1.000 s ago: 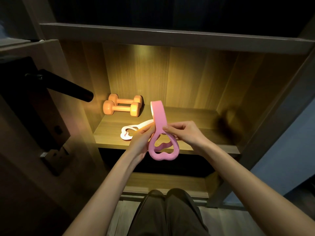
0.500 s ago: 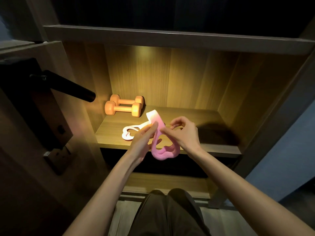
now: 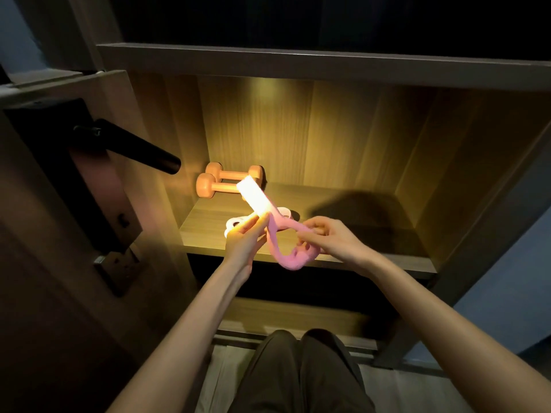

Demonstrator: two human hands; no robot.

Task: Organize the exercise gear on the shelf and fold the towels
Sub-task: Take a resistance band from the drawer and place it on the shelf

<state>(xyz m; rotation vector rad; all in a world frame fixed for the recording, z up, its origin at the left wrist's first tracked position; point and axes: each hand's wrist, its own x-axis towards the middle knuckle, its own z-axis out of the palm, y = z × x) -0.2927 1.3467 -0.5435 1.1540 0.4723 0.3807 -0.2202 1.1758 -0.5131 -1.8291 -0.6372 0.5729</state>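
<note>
Both hands hold the pink exercise band (image 3: 290,262) over the shelf (image 3: 351,213) front, nearer than the orange dumbbells (image 3: 222,187): left hand (image 3: 243,244) pinches its upper strap, right hand (image 3: 332,239) pinches the loop. A white band (image 3: 234,223) lies before the dumbbells

No words, numbers, brand names or signs can be read here, not on the pink band (image 3: 286,261), the orange dumbbells (image 3: 222,187), the wooden shelf (image 3: 208,234) or the black door handle (image 3: 140,150).
</note>
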